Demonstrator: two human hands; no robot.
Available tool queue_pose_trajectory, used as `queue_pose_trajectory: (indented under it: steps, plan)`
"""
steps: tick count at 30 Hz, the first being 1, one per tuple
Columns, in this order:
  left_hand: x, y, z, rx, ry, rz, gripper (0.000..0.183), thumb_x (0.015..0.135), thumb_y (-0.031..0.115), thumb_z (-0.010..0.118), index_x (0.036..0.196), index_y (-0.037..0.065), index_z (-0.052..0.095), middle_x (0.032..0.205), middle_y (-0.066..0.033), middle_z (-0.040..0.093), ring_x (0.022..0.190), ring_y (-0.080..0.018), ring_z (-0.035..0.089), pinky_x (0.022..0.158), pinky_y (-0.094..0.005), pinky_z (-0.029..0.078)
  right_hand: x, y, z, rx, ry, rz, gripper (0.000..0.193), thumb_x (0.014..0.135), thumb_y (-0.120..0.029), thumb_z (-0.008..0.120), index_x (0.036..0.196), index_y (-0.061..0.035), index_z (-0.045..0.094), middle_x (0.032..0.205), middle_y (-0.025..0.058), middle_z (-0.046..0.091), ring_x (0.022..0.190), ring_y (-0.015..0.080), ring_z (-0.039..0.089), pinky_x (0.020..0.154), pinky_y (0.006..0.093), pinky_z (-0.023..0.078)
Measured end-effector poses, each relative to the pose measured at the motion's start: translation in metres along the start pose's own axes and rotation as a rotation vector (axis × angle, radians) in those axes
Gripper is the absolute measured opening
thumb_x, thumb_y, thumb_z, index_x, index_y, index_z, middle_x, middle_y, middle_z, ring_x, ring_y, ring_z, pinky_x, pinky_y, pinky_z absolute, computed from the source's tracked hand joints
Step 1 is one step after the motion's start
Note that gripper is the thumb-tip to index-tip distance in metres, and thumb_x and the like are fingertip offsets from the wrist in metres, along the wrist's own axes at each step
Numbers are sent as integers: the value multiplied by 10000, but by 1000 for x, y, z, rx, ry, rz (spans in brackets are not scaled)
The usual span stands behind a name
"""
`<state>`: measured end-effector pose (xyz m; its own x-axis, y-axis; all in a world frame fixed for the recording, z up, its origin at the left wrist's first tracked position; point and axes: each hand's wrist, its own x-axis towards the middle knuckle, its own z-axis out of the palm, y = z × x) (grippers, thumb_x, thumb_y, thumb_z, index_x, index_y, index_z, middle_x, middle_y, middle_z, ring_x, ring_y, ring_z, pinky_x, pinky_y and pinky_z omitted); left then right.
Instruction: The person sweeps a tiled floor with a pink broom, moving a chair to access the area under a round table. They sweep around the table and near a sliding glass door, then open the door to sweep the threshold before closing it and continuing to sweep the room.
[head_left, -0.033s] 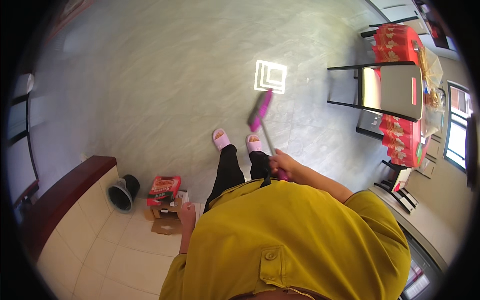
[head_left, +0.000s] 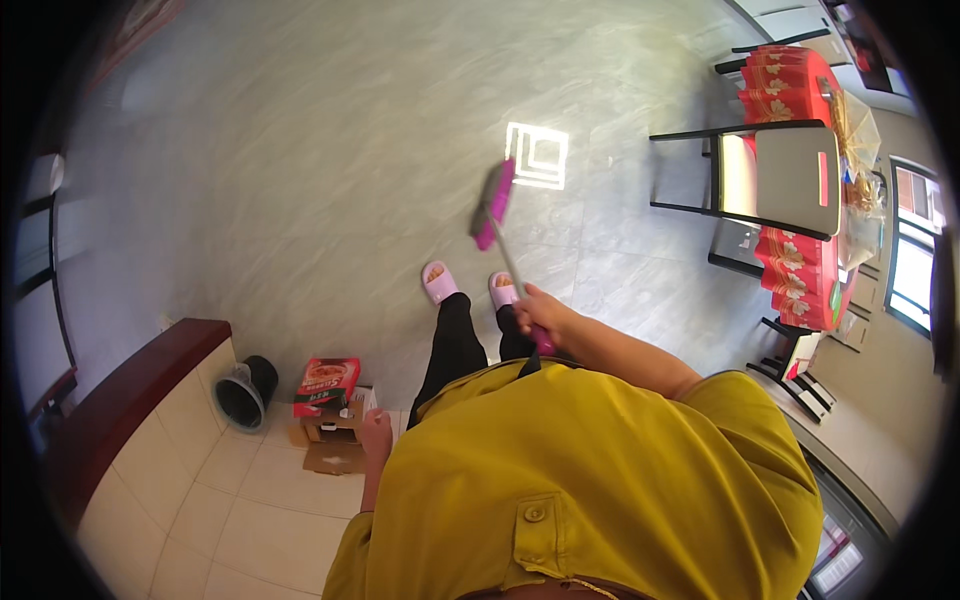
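While the right hand (head_left: 545, 315) wraps the broom handle (head_left: 509, 260) and closure of the left hand (head_left: 376, 434) cannot be told, hold the broom head (head_left: 496, 204), well inside the edges of the grey floor (head_left: 330, 200), flat for even strokes

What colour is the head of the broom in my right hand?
The broom head is magenta and grey, seen best in the head camera's view.

Grey marbled floor (head_left: 330, 170), square light patch (head_left: 545, 152) on far side. Right: black-framed chair (head_left: 797, 178) beside red-clothed table (head_left: 790, 262), bright window (head_left: 910, 262) beyond.
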<state>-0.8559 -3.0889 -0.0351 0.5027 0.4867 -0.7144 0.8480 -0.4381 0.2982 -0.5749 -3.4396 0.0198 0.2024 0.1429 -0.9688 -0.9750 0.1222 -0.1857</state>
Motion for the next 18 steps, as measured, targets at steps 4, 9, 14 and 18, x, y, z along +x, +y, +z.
queue_pose_trajectory:
  steps: [4, 9, 14, 18]
  plan:
    - [5, -1, 1, 1, -19, -1, 276, 746, 247, 563, 931, 52, 624, 838, -140, 634, 786, -261, 610, 710, -345, 475, 33, -52, 75, -102, -188, -44, 770, 807, -31, 449, 1382, -138, -53, 541, 9, 396, 398, 119, 378, 369, 269, 356]
    - [12, -1, -8, 3, -16, 8, 276, 746, 242, 563, 933, 48, 623, 837, -142, 632, 783, -260, 609, 708, -344, 474, 72, -111, 94, 47, -301, -88, 720, 815, -53, 492, 1388, -150, 66, 580, 18, 428, 411, 97, 371, 377, 243, 332]
    - [29, 4, -19, -11, 24, 24, 275, 747, 236, 563, 935, 45, 622, 836, -144, 630, 779, -259, 607, 706, -342, 473, 25, -118, 46, -90, -124, -222, 640, 818, -55, 513, 1373, -146, 208, 627, 43, 462, 427, 98, 396, 397, 239, 361]
    - [43, 21, -20, -21, 31, 34, 275, 747, 232, 562, 937, 42, 621, 835, -145, 629, 776, -258, 607, 704, -341, 472, -28, -100, -38, -166, 224, -239, 611, 803, -36, 517, 1340, -218, 292, 614, 44, 443, 451, 129, 425, 418, 286, 404]
